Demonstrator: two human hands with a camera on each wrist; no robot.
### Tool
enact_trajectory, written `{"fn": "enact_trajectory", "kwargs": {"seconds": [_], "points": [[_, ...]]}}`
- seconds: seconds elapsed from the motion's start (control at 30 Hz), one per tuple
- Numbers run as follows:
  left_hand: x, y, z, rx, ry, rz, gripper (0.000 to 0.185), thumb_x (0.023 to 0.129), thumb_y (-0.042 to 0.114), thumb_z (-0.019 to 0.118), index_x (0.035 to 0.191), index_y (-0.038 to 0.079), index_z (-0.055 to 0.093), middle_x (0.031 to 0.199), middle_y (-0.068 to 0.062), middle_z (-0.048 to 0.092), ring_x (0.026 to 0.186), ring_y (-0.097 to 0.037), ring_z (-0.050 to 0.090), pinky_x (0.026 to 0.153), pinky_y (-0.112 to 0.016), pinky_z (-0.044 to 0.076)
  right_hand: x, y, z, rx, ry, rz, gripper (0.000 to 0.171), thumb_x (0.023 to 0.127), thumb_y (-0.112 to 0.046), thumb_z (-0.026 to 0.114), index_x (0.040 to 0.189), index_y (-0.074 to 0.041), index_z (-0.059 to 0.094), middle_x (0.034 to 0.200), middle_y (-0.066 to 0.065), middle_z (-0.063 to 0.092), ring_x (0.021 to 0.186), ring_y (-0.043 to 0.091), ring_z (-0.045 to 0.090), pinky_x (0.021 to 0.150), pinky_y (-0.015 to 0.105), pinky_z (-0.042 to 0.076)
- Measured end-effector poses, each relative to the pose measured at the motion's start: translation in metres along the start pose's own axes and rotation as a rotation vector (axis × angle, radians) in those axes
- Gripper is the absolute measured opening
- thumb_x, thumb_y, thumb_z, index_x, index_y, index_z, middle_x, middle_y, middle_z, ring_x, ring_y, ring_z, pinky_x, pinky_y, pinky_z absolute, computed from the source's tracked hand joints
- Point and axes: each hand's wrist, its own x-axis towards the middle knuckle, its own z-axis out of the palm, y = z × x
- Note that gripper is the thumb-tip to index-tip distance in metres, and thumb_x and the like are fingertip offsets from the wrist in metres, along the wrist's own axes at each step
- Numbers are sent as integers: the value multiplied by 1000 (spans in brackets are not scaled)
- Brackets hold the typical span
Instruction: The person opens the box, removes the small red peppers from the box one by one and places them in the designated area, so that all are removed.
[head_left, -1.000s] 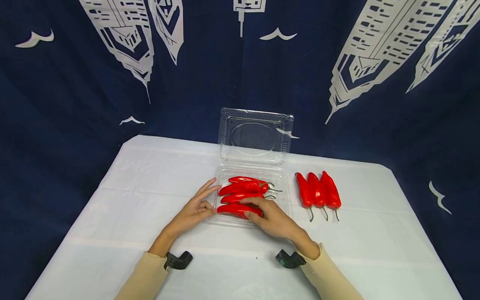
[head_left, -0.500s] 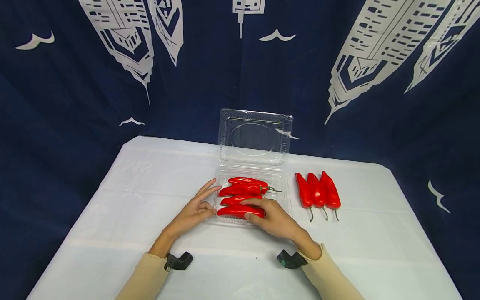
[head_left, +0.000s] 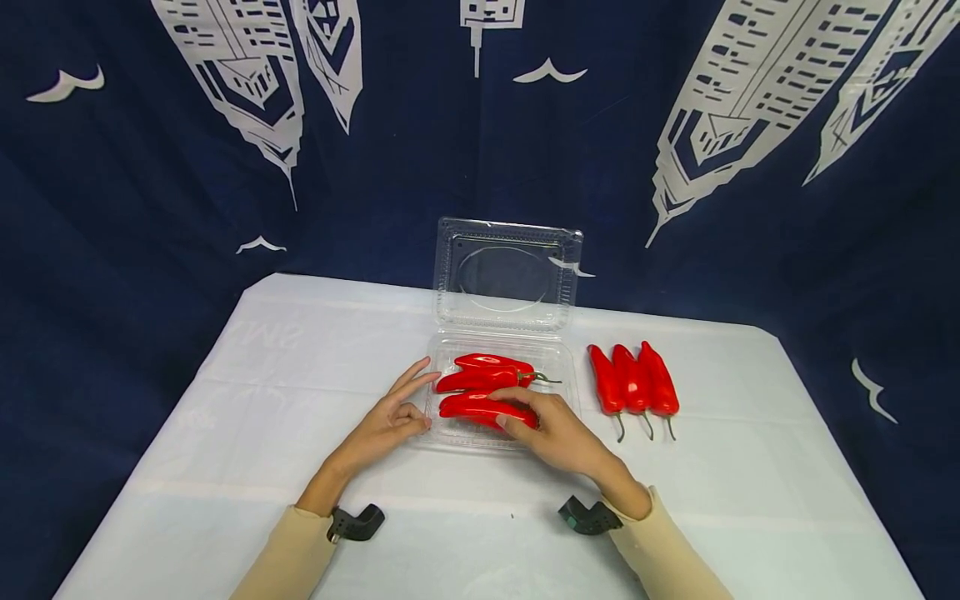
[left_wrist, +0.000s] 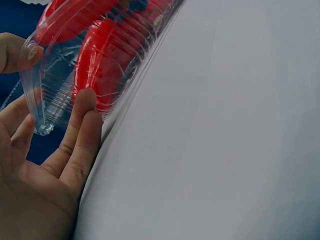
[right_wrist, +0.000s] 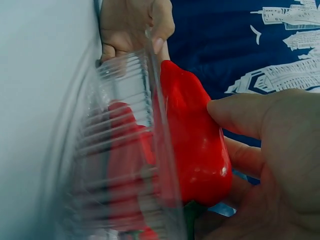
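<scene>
A clear plastic clamshell container [head_left: 561,354] lies open with several red peppers [head_left: 474,382] side by side inside. My left hand [head_left: 384,432] grips its near left corner. In the left wrist view, the thumb is on the rim while fingers touch the outer wall. My right hand [head_left: 558,433] holds another red pepper [right_wrist: 192,142] between thumb and fingers. This pepper is above the near part of the container, with its green stem toward the palm. In the head view it covers part of what lies below.
Three more red peppers [head_left: 633,382] lie in a row right of the container, stems toward me. The raised transparent lid [head_left: 504,315] stands at the back. A white cloth covers the table [head_left: 262,375], and a dark blue printed curtain [head_left: 450,150] hangs behind it.
The right hand has moved the held pepper slightly away from me and to the right, over the pepper behind it. The left hand has stayed at the container's corner.
</scene>
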Motion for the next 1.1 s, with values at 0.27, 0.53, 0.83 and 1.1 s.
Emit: {"fn": "enact_trajectory", "kwargs": {"seconds": [0.27, 0.53, 0.83, 1.1], "points": [[0, 0, -1, -1, 0, 4, 70, 92, -5, 61, 155, 12, 37, 169, 1, 11, 85, -28, 64, 81, -19, 54, -3, 0, -11, 26, 82, -21, 39, 96, -19, 68, 134, -14, 62, 115, 1, 69, 103, 18, 61, 90, 31, 55], [-1, 0, -1, 5, 1, -7, 70, 92, -4, 62, 155, 13, 37, 169, 2, 11, 87, -29, 65, 83, -19, 55, -8, 0, -35, 105, 126, 48, 43, 96, -19, 67, 138, -14, 57, 124, 7, 67, 105, 24, 65, 87, 28, 58], [-1, -2, 0, 8, 0, -13, 69, 92, -3, 63, 155, 13, 38, 169, 3, 11, 82, -23, 64, 80, -18, 54, -19, 11, -62, 105, 226, 101, 45, 98, -19, 65, 142, -11, 55, 135, 14, 61, 107, 29, 63, 80, 20, 57], [0, -1, 0, 26, 10, -18, 69, 92, -1, 64, 155, 14, 39, 169, 4, 12, 80, -17, 62, 77, -17, 53, -26, 16, -79, 87, 277, 161, 48, 99, -19, 63, 144, -12, 51, 132, 17, 60, 89, 34, 62, 67, 26, 58]]}}
